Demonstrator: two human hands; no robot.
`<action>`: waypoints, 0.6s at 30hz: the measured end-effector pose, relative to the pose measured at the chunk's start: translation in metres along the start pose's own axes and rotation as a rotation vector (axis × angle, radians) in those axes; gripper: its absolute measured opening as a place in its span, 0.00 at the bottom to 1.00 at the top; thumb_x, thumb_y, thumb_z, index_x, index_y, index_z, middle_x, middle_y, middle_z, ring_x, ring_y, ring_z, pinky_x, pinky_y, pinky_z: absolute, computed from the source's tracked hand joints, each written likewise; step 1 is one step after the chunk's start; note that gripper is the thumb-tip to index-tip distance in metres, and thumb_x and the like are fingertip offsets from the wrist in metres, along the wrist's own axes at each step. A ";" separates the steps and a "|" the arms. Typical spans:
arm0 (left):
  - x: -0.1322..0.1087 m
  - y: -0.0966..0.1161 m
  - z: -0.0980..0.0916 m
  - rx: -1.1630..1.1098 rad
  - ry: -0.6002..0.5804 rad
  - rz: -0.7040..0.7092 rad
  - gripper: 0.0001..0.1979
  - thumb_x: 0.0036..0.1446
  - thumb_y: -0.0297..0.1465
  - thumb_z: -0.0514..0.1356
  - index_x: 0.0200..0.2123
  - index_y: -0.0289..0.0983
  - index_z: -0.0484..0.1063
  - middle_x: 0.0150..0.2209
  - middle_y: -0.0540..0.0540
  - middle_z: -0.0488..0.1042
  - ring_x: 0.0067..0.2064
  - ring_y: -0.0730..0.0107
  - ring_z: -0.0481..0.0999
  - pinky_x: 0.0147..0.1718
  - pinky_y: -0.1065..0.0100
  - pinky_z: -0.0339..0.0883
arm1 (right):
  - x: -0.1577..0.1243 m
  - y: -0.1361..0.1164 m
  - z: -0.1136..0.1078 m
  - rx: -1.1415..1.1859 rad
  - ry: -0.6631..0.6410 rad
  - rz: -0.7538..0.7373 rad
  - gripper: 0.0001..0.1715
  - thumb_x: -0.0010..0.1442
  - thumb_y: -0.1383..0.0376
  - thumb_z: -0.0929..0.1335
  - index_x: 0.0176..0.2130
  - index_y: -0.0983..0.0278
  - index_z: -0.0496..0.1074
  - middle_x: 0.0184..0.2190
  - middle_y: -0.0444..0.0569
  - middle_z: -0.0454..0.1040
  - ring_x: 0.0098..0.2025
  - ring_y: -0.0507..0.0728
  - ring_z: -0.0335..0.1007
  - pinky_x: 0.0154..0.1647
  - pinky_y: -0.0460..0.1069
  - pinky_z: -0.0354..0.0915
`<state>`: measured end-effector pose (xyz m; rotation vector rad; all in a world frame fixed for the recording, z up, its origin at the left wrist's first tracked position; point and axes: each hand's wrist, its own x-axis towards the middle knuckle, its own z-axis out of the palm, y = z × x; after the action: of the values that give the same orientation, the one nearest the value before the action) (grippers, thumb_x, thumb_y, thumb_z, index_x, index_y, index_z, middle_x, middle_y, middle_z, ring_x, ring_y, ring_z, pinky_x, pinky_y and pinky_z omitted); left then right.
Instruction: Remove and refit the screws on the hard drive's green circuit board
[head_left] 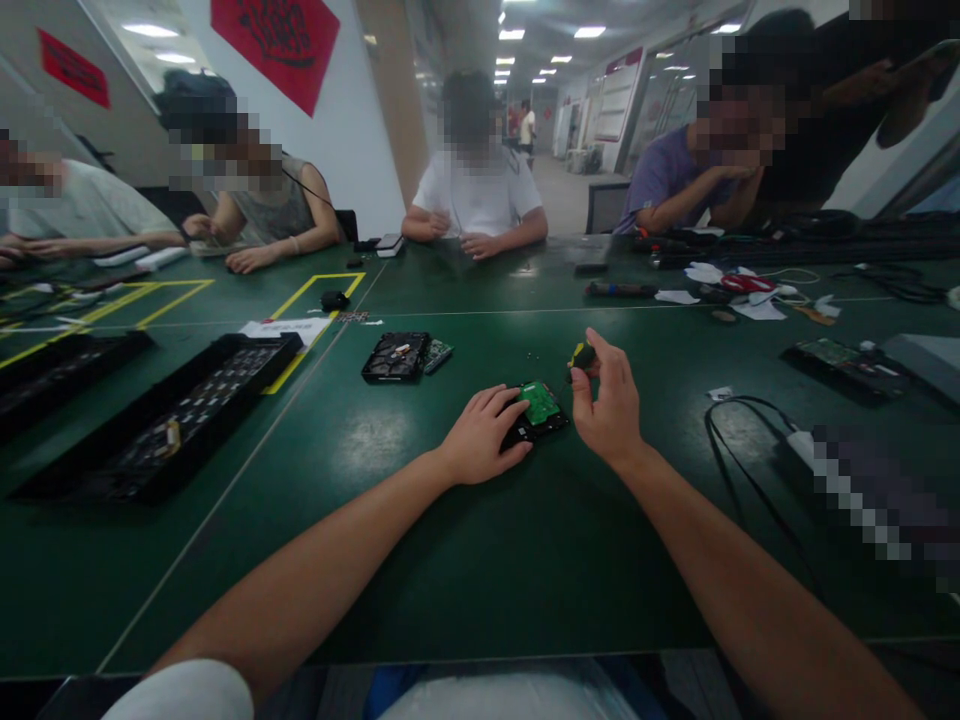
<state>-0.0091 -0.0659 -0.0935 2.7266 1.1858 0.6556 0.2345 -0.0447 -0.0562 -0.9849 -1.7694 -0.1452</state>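
A black hard drive with a green circuit board (541,402) on its upper face lies on the table in front of me. My left hand (486,435) holds it at its left side, fingers over the top and thumb at the near edge. Just right of the drive, my right hand (609,405) is raised and pinches a small screwdriver with a yellow and black handle (580,356). The screwdriver's tip is too small to make out. Farther left sits another black drive (396,358), with a loose circuit board (437,355) leaning at its right side.
Long black trays (169,420) stand at the left; one has a small pale item in it. A cable (709,430), a device with an exposed board (847,368) and scraps of paper (759,308) lie to the right. Several people sit across the green table (465,570).
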 end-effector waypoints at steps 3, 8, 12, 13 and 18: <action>0.000 0.000 0.000 -0.007 0.000 0.001 0.35 0.66 0.45 0.64 0.71 0.38 0.65 0.71 0.34 0.64 0.74 0.39 0.59 0.72 0.38 0.56 | -0.001 0.001 0.001 0.008 -0.010 0.006 0.36 0.74 0.63 0.64 0.76 0.54 0.53 0.59 0.57 0.72 0.50 0.63 0.74 0.54 0.64 0.76; 0.000 0.000 -0.001 -0.012 -0.003 -0.001 0.35 0.66 0.46 0.64 0.71 0.39 0.64 0.72 0.34 0.63 0.74 0.39 0.59 0.72 0.38 0.56 | 0.001 0.000 -0.002 0.000 -0.006 0.001 0.33 0.71 0.60 0.69 0.72 0.53 0.60 0.54 0.54 0.72 0.45 0.61 0.74 0.46 0.60 0.78; 0.000 0.000 -0.001 0.001 -0.007 0.001 0.35 0.66 0.46 0.63 0.71 0.36 0.65 0.71 0.33 0.64 0.74 0.38 0.59 0.72 0.39 0.56 | 0.002 -0.001 -0.003 0.022 -0.038 -0.027 0.33 0.72 0.62 0.67 0.72 0.54 0.59 0.53 0.54 0.74 0.45 0.61 0.75 0.49 0.61 0.78; 0.000 0.000 -0.001 0.002 -0.005 0.004 0.35 0.66 0.46 0.63 0.70 0.36 0.65 0.71 0.33 0.64 0.74 0.38 0.59 0.72 0.39 0.56 | 0.002 -0.002 -0.003 0.026 -0.044 -0.033 0.33 0.73 0.63 0.67 0.72 0.54 0.59 0.53 0.54 0.74 0.45 0.61 0.75 0.49 0.61 0.78; 0.000 -0.001 0.001 -0.005 0.006 0.007 0.35 0.66 0.46 0.63 0.70 0.37 0.65 0.71 0.34 0.64 0.74 0.39 0.60 0.72 0.38 0.56 | 0.001 -0.003 -0.002 0.021 -0.009 -0.031 0.32 0.71 0.61 0.70 0.70 0.54 0.62 0.53 0.53 0.75 0.44 0.60 0.75 0.45 0.59 0.78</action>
<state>-0.0096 -0.0655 -0.0943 2.7283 1.1748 0.6671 0.2339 -0.0468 -0.0534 -0.9453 -1.7917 -0.1416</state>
